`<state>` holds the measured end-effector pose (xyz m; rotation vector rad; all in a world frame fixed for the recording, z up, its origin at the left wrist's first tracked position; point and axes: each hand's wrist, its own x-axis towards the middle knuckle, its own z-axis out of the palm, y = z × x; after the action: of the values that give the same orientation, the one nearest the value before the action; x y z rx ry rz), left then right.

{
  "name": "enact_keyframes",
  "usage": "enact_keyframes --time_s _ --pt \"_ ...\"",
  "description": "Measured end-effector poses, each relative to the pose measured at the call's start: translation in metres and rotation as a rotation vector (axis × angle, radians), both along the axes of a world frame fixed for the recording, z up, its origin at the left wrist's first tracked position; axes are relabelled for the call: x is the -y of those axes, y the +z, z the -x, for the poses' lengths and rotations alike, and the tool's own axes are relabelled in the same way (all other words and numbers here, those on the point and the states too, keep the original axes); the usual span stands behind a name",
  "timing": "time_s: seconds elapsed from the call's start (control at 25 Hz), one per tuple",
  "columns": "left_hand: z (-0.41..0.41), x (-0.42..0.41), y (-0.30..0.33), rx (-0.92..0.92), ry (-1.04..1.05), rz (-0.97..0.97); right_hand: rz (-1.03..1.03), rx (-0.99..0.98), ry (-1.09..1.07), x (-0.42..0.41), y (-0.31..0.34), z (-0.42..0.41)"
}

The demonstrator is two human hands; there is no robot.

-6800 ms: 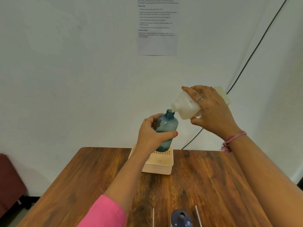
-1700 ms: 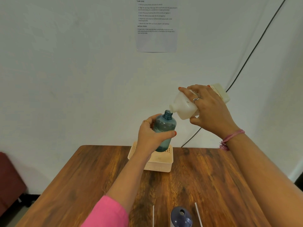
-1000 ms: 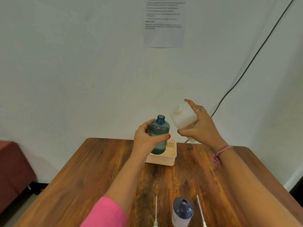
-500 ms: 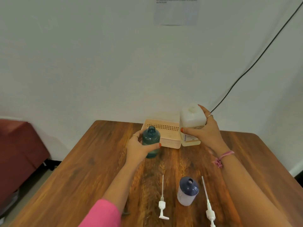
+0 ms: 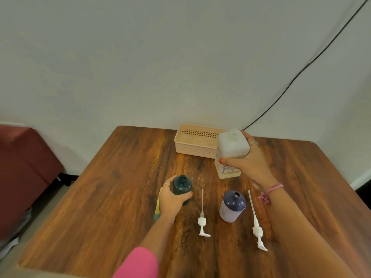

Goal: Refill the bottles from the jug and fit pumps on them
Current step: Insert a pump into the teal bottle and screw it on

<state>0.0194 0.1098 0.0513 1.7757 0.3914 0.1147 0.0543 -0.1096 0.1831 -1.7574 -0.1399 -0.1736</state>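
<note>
Two white pumps [image 5: 203,219] lie loose on the table [image 5: 100,197], flanking an open purple bottle [image 5: 231,206]. Your left hand [image 5: 170,199] wraps the upright green bottle [image 5: 181,186]. Farther back, your right hand [image 5: 249,163] clasps the upright jug [image 5: 229,151], beside the basket [image 5: 195,140].

I saw wide bare table [image 5: 112,201] to the left of the teal bottle [image 5: 182,187] and along the right edge. The middle was crowded: two pumps [image 5: 203,217] [image 5: 256,221] lay flat on either side of the purple bottle [image 5: 231,207], leaving narrow lanes between them. The jug [image 5: 230,153] and the basket [image 5: 195,143] blocked the far centre. My forearms crossed the near edge.
</note>
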Motion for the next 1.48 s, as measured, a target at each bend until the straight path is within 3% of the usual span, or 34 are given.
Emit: enact_keyframes --time_s 0.8,1.0,1.12,1.48 --pt "0.007 0.004 -0.039 -0.118 -0.049 -0.049 0.074 -0.007 -0.084 0.04 -0.035 0.013" --pt "0.033 0.004 -0.056 -0.318 -0.015 0.045 0.231 -0.028 -0.157 0.084 -0.059 0.031" --pt "0.053 0.006 -0.064 -0.413 -0.069 0.12 0.279 -0.097 -0.24 0.118 -0.082 0.047" --pt "0.071 0.0 -0.064 -0.36 -0.046 0.083 0.32 -0.305 -0.446 0.174 -0.138 0.076"
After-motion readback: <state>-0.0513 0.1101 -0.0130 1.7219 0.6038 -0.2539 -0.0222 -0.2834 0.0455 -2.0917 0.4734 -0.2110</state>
